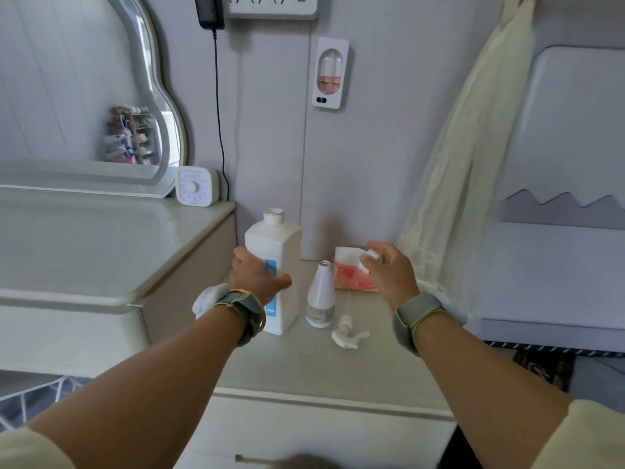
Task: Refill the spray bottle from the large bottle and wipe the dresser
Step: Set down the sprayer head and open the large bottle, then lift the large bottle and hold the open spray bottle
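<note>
Bottle work, refill stage. Large bottle [279, 245] stands uncapped on the tabletop [304, 374], against the side of the raised dresser top [101, 248]. Left hand [257, 275] grips it at mid-body, fingers wrapped round the label side. Right hand [389, 272] pinches a small white cap [372, 254] in its fingertips, above a pink tissue pack [348, 277].

Spray bottle [321, 292] stands just beside the large bottle with its neck open. Its trigger head [348, 336] lies loose on the tabletop in front.

Handling, as judged:
- Large bottle: rigid, smooth, square plastic, opaque, so fill level unknown. Probably heavy. A mid-body hold suits lifting, and a second hand low down would steady the tilt.
- Spray bottle: light, narrow base, small mouth. Likely to tip or overflow. Hold its waist while pouring.

Room: wall close behind, dresser side hard left, curtain [456, 164] to the right. Open space lies toward the front edge. Trigger head sits in the likely pouring zone. White cloth [208, 299] is partly hidden behind the left wrist.
</note>
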Demonstrator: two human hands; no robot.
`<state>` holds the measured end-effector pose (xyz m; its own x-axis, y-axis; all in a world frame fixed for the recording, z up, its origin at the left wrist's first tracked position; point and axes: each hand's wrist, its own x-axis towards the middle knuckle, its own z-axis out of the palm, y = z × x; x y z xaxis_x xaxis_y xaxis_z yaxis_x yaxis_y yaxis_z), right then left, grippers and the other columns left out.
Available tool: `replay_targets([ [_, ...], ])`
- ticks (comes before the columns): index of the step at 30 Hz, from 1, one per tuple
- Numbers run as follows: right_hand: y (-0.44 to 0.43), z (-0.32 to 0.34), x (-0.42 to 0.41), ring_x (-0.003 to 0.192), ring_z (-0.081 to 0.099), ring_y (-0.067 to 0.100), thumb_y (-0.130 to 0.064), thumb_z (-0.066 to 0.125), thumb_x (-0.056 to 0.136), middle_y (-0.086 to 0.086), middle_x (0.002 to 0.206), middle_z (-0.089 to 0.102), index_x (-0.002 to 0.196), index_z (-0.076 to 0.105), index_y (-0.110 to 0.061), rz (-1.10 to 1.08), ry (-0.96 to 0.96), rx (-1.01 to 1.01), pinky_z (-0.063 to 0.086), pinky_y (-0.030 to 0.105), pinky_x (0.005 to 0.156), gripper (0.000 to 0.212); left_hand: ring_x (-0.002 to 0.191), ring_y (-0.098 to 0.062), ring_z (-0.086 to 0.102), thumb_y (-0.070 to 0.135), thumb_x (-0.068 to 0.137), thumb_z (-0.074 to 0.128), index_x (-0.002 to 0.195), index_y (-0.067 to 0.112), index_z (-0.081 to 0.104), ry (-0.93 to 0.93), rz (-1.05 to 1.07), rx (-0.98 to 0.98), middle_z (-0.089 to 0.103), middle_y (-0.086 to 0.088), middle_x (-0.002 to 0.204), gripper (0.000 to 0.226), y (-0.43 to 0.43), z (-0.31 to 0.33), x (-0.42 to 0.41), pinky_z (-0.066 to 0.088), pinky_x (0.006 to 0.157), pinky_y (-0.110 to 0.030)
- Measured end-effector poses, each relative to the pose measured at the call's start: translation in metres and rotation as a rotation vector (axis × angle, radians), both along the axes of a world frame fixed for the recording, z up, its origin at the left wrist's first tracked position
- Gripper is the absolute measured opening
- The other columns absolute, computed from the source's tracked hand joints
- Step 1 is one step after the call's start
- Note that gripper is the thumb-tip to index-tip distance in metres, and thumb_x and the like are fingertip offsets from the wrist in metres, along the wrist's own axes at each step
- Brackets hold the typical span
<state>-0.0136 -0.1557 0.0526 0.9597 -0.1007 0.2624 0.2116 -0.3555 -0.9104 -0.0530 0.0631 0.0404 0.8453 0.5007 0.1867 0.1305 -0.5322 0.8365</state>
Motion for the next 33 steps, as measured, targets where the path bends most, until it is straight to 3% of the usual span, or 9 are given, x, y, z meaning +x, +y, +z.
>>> replay_targets([
  [3, -0.015, -0.034, 0.007, 0.082, 0.063, 0.029, -0.04, 0.063, 0.068, 0.008, 0.091, 0.068, 0.1, 0.071, -0.019, -0.02, 0.08, -0.026, 0.054, 0.052, 0.088, 0.039, 0.112, -0.035, 0.05, 0.023, 0.062, 0.084, 0.117, 0.006, 0.032, 0.004, 0.019, 0.006, 0.044, -0.014, 0.123, 0.078, -0.002, -0.001, 0.002, 0.046, 0.096, -0.047],
  [5, -0.02, -0.05, 0.005, 0.077, 0.059, 0.028, -0.044, 0.063, 0.063, 0.008, 0.084, 0.065, 0.09, 0.068, -0.019, -0.018, 0.146, -0.061, 0.052, 0.046, 0.08, 0.037, 0.112, -0.036, 0.05, 0.024, 0.061, 0.084, 0.117, 0.007, 0.031, 0.01, 0.027, 0.012, 0.044, -0.015, 0.123, 0.079, -0.001, -0.001, 0.004, 0.047, 0.096, -0.048],
  [9, -0.023, -0.065, -0.006, 0.094, 0.062, 0.031, -0.018, 0.069, 0.081, 0.013, 0.1, 0.066, 0.1, 0.063, -0.008, -0.057, 0.18, -0.144, 0.044, 0.032, 0.079, 0.022, 0.112, -0.036, 0.051, 0.025, 0.061, 0.084, 0.118, 0.008, 0.03, 0.024, 0.024, 0.012, 0.044, -0.014, 0.122, 0.08, 0.0, -0.003, 0.008, 0.047, 0.096, -0.05],
  [17, -0.023, -0.092, -0.001, 0.104, 0.062, 0.028, -0.018, 0.068, 0.082, 0.008, 0.11, 0.069, 0.101, 0.064, -0.014, -0.082, 0.265, -0.172, 0.039, 0.025, 0.078, 0.02, 0.112, -0.034, 0.05, 0.025, 0.063, 0.084, 0.119, 0.007, 0.03, 0.017, 0.01, 0.034, 0.043, -0.014, 0.124, 0.08, 0.0, -0.003, 0.013, 0.047, 0.096, -0.049],
  [22, -0.008, -0.085, -0.002, 0.111, 0.053, 0.031, -0.035, 0.068, 0.079, 0.001, 0.113, 0.065, 0.102, 0.064, -0.024, -0.122, 0.086, -0.28, 0.042, 0.037, 0.092, 0.025, 0.11, -0.035, 0.051, 0.026, 0.061, 0.084, 0.117, 0.006, 0.031, -0.014, 0.011, 0.048, 0.045, -0.015, 0.12, 0.08, -0.002, -0.004, 0.018, 0.048, 0.095, -0.049],
  [25, 0.013, -0.071, -0.002, 0.106, 0.058, 0.025, -0.048, 0.061, 0.074, -0.01, 0.104, 0.069, 0.098, 0.065, -0.032, -0.076, -0.069, -0.227, 0.047, 0.04, 0.093, 0.03, 0.11, -0.035, 0.051, 0.026, 0.061, 0.084, 0.117, 0.007, 0.031, -0.017, 0.002, 0.038, 0.044, -0.014, 0.119, 0.08, -0.001, -0.005, 0.018, 0.048, 0.095, -0.049],
  [28, 0.035, -0.057, -0.003, 0.107, 0.061, 0.017, -0.065, 0.054, 0.066, -0.016, 0.101, 0.069, 0.102, 0.065, -0.034, -0.053, -0.136, -0.195, 0.048, 0.042, 0.093, 0.048, 0.111, -0.032, 0.05, 0.025, 0.062, 0.084, 0.118, 0.007, 0.03, -0.033, 0.001, 0.035, 0.043, -0.013, 0.12, 0.079, -0.001, -0.006, 0.017, 0.047, 0.097, -0.047],
  [33, 0.056, -0.046, -0.006, 0.104, 0.059, 0.02, -0.07, 0.055, 0.058, -0.016, 0.102, 0.068, 0.104, 0.065, -0.033, 0.006, -0.153, -0.231, 0.049, 0.045, 0.09, 0.06, 0.113, -0.033, 0.049, 0.026, 0.062, 0.083, 0.117, 0.01, 0.029, -0.036, -0.018, 0.022, 0.042, -0.011, 0.119, 0.078, 0.001, -0.007, 0.018, 0.047, 0.097, -0.048],
])
